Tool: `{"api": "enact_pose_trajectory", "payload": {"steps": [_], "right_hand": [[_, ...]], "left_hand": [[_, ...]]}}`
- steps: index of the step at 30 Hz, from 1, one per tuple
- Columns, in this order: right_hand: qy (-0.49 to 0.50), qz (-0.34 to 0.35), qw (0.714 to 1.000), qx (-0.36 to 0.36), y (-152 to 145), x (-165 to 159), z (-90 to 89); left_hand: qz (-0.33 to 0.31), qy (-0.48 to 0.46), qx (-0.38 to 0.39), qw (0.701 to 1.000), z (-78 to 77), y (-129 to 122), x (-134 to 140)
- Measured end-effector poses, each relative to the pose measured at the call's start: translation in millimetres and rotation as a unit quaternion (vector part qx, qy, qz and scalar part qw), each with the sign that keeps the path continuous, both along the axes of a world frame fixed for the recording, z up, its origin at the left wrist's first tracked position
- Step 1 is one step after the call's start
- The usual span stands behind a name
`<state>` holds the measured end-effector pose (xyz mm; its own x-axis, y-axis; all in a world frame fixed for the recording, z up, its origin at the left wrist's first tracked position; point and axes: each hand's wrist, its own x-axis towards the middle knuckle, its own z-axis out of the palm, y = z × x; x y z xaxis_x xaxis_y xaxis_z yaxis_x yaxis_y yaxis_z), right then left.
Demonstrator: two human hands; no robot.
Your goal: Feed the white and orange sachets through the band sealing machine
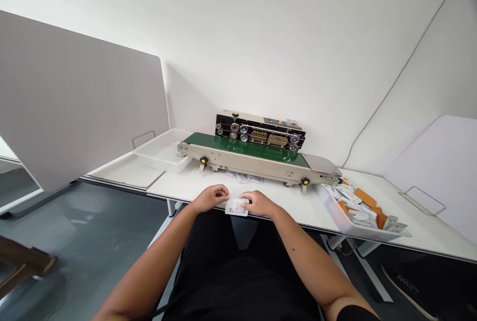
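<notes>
A small white printed sachet (pixel 235 206) is between my two hands at the table's front edge. My left hand (pixel 211 198) pinches its upper left corner between thumb and fingers. On the other side, my right hand (pixel 260 203) grips the right part, its thumb lying over the front. Just beyond my hands stands a band sealing machine (pixel 261 129) with rollers and a green conveyor belt (pixel 242 148). Several more sachets (pixel 244 178) lie on the table partly under the conveyor, half hidden by it.
To the right, a white bin (pixel 337 214) holds many white and orange packets (pixel 357 201). A shallow white tray (pixel 164 149) stands at the conveyor's left end. A grey panel (pixel 85 97) rises at the left, and a cable (pixel 402 62) runs down the wall.
</notes>
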<state>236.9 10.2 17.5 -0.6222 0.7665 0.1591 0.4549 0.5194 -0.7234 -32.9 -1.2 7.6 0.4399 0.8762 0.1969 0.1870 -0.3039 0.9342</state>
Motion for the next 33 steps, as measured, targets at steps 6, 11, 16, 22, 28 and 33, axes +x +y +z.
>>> {"api": "enact_pose_trajectory", "payload": {"steps": [6,11,16,22,28,33], "right_hand": [[0.205,-0.154,0.966,-0.04,70,65,73.1],[0.458,-0.42,0.779,0.079,135,154,116.2],[0.389,-0.581,0.713,0.065,163,201,106.8],[0.38,-0.589,0.713,0.005,181,184,100.6],[0.367,-0.578,0.726,-0.064,194,151,112.7],[0.331,-0.59,0.736,-0.032,179,136,121.2]], "left_hand": [[0.004,0.006,0.008,1.0,3.7,-2,-1],[0.003,0.004,0.008,1.0,3.9,-2,-2],[0.001,0.003,0.008,1.0,2.4,-3,-3],[-0.003,0.005,0.015,1.0,-0.1,-2,-4],[-0.006,0.01,0.02,1.0,-1.2,-1,-5],[-0.006,0.01,0.021,1.0,-0.8,-1,-5]]}}
